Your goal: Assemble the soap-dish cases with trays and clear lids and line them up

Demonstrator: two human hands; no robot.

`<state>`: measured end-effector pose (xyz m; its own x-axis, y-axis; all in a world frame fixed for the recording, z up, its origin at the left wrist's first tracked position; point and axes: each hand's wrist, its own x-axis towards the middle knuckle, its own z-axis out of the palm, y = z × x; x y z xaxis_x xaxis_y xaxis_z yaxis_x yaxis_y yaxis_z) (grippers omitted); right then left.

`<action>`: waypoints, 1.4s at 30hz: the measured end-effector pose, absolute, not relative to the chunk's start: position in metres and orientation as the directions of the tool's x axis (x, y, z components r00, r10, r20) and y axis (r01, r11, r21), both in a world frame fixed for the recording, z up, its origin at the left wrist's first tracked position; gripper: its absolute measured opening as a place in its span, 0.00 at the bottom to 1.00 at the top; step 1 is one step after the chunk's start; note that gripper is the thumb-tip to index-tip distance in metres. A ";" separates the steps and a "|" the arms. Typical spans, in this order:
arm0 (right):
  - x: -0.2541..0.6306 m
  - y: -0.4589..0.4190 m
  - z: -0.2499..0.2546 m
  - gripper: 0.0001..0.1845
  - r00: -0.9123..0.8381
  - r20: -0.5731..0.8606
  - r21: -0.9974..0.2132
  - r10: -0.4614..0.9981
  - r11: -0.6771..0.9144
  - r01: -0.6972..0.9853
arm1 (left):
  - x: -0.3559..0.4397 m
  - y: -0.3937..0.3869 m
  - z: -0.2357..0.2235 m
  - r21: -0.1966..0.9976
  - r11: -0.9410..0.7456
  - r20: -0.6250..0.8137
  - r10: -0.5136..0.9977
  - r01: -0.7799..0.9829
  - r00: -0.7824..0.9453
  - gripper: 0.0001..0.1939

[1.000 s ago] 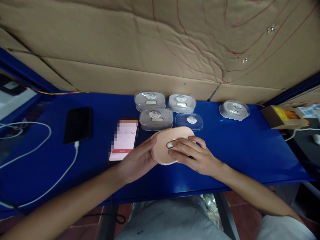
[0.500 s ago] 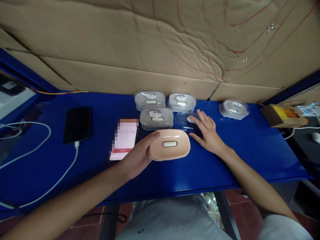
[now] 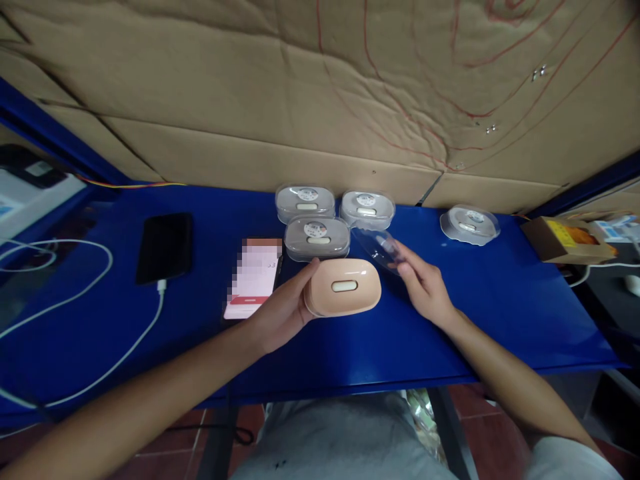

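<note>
In my left hand (image 3: 283,310) is a peach-coloured oval box (image 3: 367,280), gripped at its left end above the table. A cream oval piece sits in a slot in the middle of its top. To the right, my right hand (image 3: 427,283) pinches a clear plastic lid (image 3: 375,245) by its right end, the lid tilted up off the table. Behind the peach box stand grey oval boxes under clear lids with round stickers: one nearest (image 3: 325,250), one behind it (image 3: 300,208) and one to the right (image 3: 367,212).
Another lidded grey box (image 3: 469,225) stands farther right, near an open cardboard box (image 3: 563,243). Left of my hands lie a lit phone (image 3: 255,277) and a black phone (image 3: 164,247) with a white cable (image 3: 150,340). A cardboard wall (image 3: 225,100) rises behind the blue table (image 3: 450,347).
My right hand left the peach box, reached to the clear lid lying behind it, and has lifted and tilted that lid. My left hand keeps its hold on the peach box.
</note>
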<state>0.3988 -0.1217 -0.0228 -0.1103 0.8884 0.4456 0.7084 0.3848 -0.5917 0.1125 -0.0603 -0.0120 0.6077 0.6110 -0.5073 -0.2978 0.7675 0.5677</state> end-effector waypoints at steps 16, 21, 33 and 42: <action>0.369 -0.135 -0.018 0.43 -0.513 0.550 -0.178 0.659 0.692 0.699 | 0.114 -0.063 0.000 0.718 0.600 -0.164 0.638 -0.353 0.752 0.26; 0.370 -0.135 -0.018 0.43 -0.524 0.555 -0.142 0.646 0.694 0.706 | 0.113 -0.064 -0.001 0.718 0.599 -0.164 0.642 -0.356 0.749 0.25; 0.368 -0.134 -0.027 0.44 -0.528 0.545 -0.138 0.651 0.691 0.710 | 0.114 -0.065 -0.002 0.616 0.689 -0.241 0.627 -0.383 0.741 0.24; 0.364 -0.134 -0.028 0.46 -0.568 0.529 -0.104 0.630 0.713 0.693 | 0.113 -0.064 -0.004 0.594 0.713 -0.315 0.631 -0.371 0.709 0.24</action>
